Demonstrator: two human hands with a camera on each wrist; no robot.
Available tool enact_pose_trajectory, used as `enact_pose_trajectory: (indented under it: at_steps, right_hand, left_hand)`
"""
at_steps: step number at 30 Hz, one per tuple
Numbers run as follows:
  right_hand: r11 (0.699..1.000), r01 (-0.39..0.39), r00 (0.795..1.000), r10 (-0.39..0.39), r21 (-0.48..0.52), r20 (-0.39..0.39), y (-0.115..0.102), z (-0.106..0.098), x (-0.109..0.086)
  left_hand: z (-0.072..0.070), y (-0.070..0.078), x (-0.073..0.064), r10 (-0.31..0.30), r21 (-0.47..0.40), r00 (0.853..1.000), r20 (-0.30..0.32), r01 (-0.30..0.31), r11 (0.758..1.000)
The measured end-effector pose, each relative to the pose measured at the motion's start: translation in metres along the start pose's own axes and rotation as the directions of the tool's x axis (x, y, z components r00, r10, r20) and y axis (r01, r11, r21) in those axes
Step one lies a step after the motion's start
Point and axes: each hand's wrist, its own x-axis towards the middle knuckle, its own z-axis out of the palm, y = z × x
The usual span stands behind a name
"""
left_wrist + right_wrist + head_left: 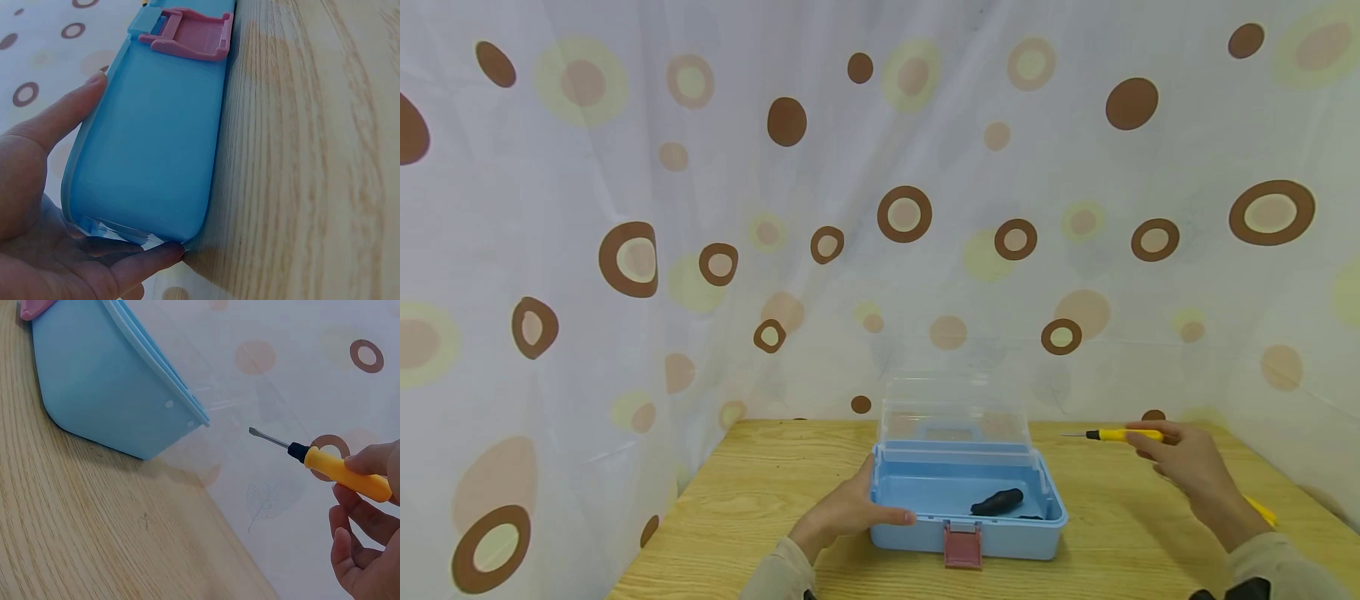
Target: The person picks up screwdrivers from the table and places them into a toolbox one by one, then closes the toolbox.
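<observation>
A light blue toolbox [968,543] with a raised clear lid [955,408] and a pink latch [962,548] stands on the table. My left hand [853,504] grips its left end, thumb over the front rim and fingers around the side; the left wrist view shows the thumb [69,103] against the blue wall. Inside lies a black-handled tool [997,502], its kind not clear. Right of the box, my right hand [1187,467] pinches the yellow handle of a flat-head screwdriver [344,473] above the table, its tip towards the box.
Another yellow object [1261,510] lies on the wooden table [775,467], partly hidden behind the right forearm. A patterned curtain [850,292] hangs behind the table and along its sides. A second small dark piece [1030,517] shows at the box's front wall.
</observation>
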Motion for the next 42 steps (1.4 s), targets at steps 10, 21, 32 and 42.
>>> enact_pose_trajectory:
  at_steps: [10, 21, 32, 42]
  right_hand:
    - [1.000, 0.025, 1.000, -0.025, 0.007, -0.019, -0.008, 0.015, 0.003]
    - [0.998, 0.017, 1.000, -0.017, 0.056, 0.009, -0.018, 0.035, 0.007]
    - [0.999, 0.008, 1.000, -0.009, 0.046, 0.020, -0.029, 0.064, 0.013]
    - [0.999, 0.003, 1.000, -0.005, 0.049, 0.028, -0.032, 0.083, 0.017]
  left_hand:
    - [0.000, 0.001, 0.001, 0.002, -0.012, 1.000, 0.005, -0.002, 1.000]
    - [0.001, 0.001, -0.001, -0.018, 0.040, 1.000, 0.004, 0.018, 0.999]
    - [-0.003, 0.001, -0.003, -0.052, 0.038, 0.999, -0.012, 0.053, 0.998]
    - [0.001, 0.000, -0.002, -0.044, 0.025, 0.999, -0.015, 0.045, 0.999]
